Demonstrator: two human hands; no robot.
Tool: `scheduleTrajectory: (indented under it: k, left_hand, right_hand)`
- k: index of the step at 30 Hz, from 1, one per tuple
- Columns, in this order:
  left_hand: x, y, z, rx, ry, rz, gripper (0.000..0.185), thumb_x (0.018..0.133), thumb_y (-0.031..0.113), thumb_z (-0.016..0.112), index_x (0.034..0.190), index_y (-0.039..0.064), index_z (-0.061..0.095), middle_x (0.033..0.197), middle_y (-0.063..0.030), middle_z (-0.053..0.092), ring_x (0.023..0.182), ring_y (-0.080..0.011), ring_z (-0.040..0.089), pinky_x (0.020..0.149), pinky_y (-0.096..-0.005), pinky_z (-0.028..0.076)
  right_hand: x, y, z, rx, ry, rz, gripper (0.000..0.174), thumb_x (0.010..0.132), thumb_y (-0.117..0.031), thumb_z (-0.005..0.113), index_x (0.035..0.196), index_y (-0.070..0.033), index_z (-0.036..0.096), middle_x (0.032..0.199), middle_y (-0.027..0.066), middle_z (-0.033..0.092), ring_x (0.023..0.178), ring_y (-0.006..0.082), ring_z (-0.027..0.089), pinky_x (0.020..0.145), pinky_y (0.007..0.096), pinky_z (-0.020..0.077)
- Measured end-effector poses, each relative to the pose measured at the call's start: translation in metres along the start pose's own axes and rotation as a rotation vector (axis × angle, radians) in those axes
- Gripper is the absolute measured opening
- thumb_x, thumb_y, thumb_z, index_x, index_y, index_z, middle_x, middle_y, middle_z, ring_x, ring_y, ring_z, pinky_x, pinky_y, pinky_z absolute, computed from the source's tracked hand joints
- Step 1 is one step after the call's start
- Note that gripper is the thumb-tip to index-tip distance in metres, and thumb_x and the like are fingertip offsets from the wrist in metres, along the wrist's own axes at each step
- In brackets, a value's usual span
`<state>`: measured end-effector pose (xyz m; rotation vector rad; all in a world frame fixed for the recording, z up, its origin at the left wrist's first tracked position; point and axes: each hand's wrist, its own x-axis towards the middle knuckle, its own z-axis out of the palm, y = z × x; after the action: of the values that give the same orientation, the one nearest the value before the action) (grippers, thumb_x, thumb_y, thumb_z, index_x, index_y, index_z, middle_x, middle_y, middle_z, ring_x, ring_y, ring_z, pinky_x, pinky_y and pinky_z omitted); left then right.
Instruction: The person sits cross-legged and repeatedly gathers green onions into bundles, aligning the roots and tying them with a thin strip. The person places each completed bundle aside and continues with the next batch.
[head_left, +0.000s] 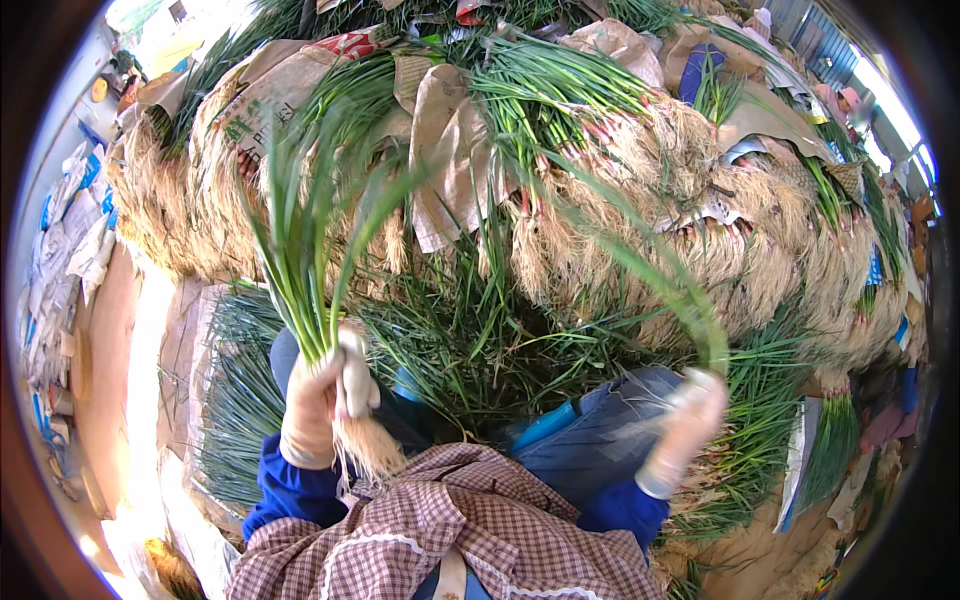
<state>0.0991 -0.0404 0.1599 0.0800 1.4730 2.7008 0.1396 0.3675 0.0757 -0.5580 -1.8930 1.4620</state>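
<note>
My left hand (334, 386), in a pale thin glove, is closed round a bunch of green onions (300, 285); the leaves point up and the pale roots hang below the fist. Gloved too, my right hand (694, 412) is blurred by motion and grips green onion stalks (675, 292), whose leaves arc up and to the left, with thin roots blurred beside the wrist. Between my knees lies a heap of loose green leaves (495, 345). A checked apron (465, 510) covers my lap.
A high pile of rooted green onions (600, 142) partly covered with woven sacks (450, 150) stands in front. More green onions lie left (240, 390) and right (750, 420) of my legs. Another person (847, 101) is far off at the upper right.
</note>
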Motion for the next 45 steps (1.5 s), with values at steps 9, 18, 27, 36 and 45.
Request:
scheduleTrajectory:
  k: [9, 18, 27, 36, 45]
  left_hand:
    - [0.242, -0.132, 0.047, 0.048, 0.206, -0.239, 0.03, 0.086, 0.016, 0.071, 0.111, 0.002, 0.061, 0.07, 0.0035, 0.056, 0.049, -0.0071, 0.047, 0.044, -0.018, 0.038]
    - [0.239, -0.154, 0.018, 0.281, 0.052, -0.288, 0.023, 0.089, 0.028, 0.061, 0.09, 0.006, 0.067, 0.062, 0.0019, 0.057, 0.054, -0.0095, 0.049, 0.056, -0.0233, 0.04]
    - [0.087, -0.142, -0.026, -0.108, 0.12, -0.501, 0.02, 0.087, 0.019, 0.058, 0.1, 0.004, 0.06, 0.07, -0.0022, 0.061, 0.044, -0.0083, 0.045, 0.044, -0.0217, 0.037]
    - [0.055, -0.09, -0.029, -0.146, -0.068, -0.475, 0.034, 0.1, 0.027, 0.048, 0.118, -0.001, 0.056, 0.056, 0.0045, 0.042, 0.042, -0.0062, 0.04, 0.042, -0.0224, 0.037]
    - [0.103, -0.046, 0.002, -0.19, -0.135, -0.343, 0.03, 0.096, 0.019, 0.052, 0.121, 0.002, 0.053, 0.068, -0.0001, 0.051, 0.048, -0.009, 0.047, 0.053, -0.0245, 0.045]
  right_hand:
    - [0.038, 0.079, -0.216, -1.472, 0.075, 0.732, 0.041, 0.094, -0.039, 0.054, 0.111, -0.002, 0.061, 0.109, 0.0238, 0.064, 0.097, 0.0371, 0.063, 0.082, 0.044, 0.0481]
    - [0.049, -0.034, 0.02, -0.231, -0.319, 0.169, 0.025, 0.094, -0.016, 0.058, 0.116, -0.005, 0.064, 0.11, 0.0099, 0.066, 0.091, 0.0186, 0.066, 0.079, 0.028, 0.0526]
    - [-0.034, 0.02, 0.284, 0.093, -1.044, 0.29, 0.038, 0.095, -0.042, 0.056, 0.093, -0.006, 0.067, 0.081, 0.0039, 0.069, 0.075, 0.0169, 0.066, 0.067, 0.0313, 0.0499]
    - [0.016, 0.029, 0.225, -0.994, -1.577, 0.156, 0.051, 0.085, -0.056, 0.06, 0.091, -0.006, 0.069, 0.067, 0.0084, 0.068, 0.063, 0.024, 0.067, 0.074, 0.0364, 0.0515]
    - [0.156, -0.014, 0.332, -0.965, -0.583, -0.456, 0.032, 0.092, -0.037, 0.054, 0.093, -0.009, 0.068, 0.085, 0.0109, 0.068, 0.077, 0.0267, 0.063, 0.073, 0.0362, 0.0491]
